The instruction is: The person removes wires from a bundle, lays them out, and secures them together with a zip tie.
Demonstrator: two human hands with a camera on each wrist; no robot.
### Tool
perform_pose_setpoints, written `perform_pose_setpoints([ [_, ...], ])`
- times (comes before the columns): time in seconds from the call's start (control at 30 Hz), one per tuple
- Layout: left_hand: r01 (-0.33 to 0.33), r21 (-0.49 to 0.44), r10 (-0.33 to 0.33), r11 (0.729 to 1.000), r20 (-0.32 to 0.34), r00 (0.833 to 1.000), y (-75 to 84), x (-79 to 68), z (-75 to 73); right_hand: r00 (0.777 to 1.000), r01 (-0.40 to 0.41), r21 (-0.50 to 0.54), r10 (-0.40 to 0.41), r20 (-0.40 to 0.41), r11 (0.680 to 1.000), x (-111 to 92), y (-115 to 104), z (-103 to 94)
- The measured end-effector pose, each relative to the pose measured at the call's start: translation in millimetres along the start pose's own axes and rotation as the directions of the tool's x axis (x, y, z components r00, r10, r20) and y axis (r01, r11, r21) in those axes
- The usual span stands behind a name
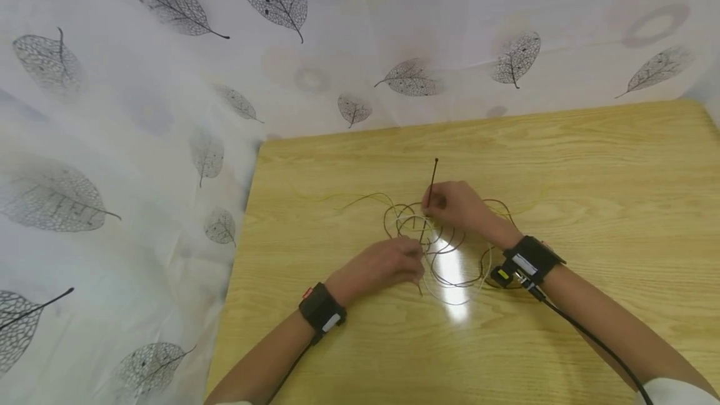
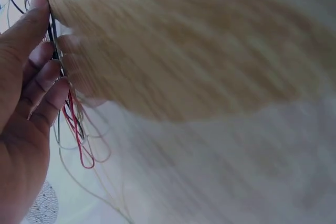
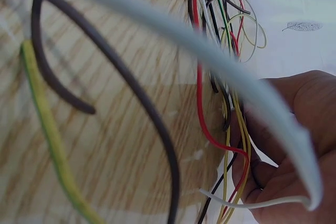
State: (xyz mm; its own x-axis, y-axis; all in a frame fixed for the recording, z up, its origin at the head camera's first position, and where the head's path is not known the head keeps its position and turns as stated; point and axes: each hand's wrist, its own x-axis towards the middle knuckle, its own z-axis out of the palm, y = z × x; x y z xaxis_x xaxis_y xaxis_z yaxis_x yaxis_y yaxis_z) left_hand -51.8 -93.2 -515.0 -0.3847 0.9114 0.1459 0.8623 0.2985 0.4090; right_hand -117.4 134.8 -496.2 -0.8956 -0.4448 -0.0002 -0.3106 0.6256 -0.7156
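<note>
My right hand (image 1: 458, 208) pinches a thin black strip (image 1: 433, 179) that looks like a cable tie, its small head pointing up and away. Just below and to the left, my left hand (image 1: 379, 269) has its fingertips down at the table on a bunch of thin wires. In the left wrist view a dark strand passes by the thumb, and a looped red wire (image 2: 81, 148) comes out under the fingers. Green-yellow (image 3: 50, 137), white (image 3: 210, 56) and brown (image 3: 134, 85) wires show in the right wrist view. The strip's lower end is hard to make out among them.
The wood-grain table (image 1: 590, 205) is glossy, with a bright reflection near the wires. A white leaf-print curtain (image 1: 382, 30) stands along the back and left edges. Black wrist bands (image 1: 533, 259) with cables sit on both wrists.
</note>
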Motion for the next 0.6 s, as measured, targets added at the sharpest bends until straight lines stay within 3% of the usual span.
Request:
perform_pose_setpoints([
  [0.17,0.018,-0.069,-0.018,0.997,0.004,1.000,-4.2,0.4,2.7,1.000,0.001,0.004,-0.001,0.004,1.000,0,1,1.0],
  [0.27,0.107,-0.175,-0.108,0.979,0.005,0.994,-6.6,0.7,4.0,1.000,0.021,0.005,-0.021,0.001,1.000,0,5,2.2],
  [0.33,0.174,-0.281,-0.183,0.944,-0.006,0.983,-8.2,1.5,3.5,0.999,0.037,-0.002,-0.037,-0.007,0.999,0,8,2.9],
  [0.4,0.212,-0.364,-0.243,0.907,-0.040,0.969,-9.6,3.6,2.1,0.998,0.058,-0.009,-0.058,-0.024,0.998,0,10,3.4],
  [0.47,0.208,-0.414,-0.270,0.886,-0.096,0.958,-10.7,6.7,-0.6,0.996,0.075,-0.010,-0.075,-0.041,0.997,0,12,3.6],
  [0.53,0.189,-0.416,-0.276,0.890,-0.159,0.948,-11.4,9.2,-3.9,0.994,0.095,-0.010,-0.096,-0.058,0.995,1,12,3.6],
  [0.6,0.164,-0.382,-0.260,0.910,-0.213,0.942,-11.7,11.2,-7.2,0.992,0.110,-0.006,-0.110,-0.068,0.994,1,11,3.1],
])
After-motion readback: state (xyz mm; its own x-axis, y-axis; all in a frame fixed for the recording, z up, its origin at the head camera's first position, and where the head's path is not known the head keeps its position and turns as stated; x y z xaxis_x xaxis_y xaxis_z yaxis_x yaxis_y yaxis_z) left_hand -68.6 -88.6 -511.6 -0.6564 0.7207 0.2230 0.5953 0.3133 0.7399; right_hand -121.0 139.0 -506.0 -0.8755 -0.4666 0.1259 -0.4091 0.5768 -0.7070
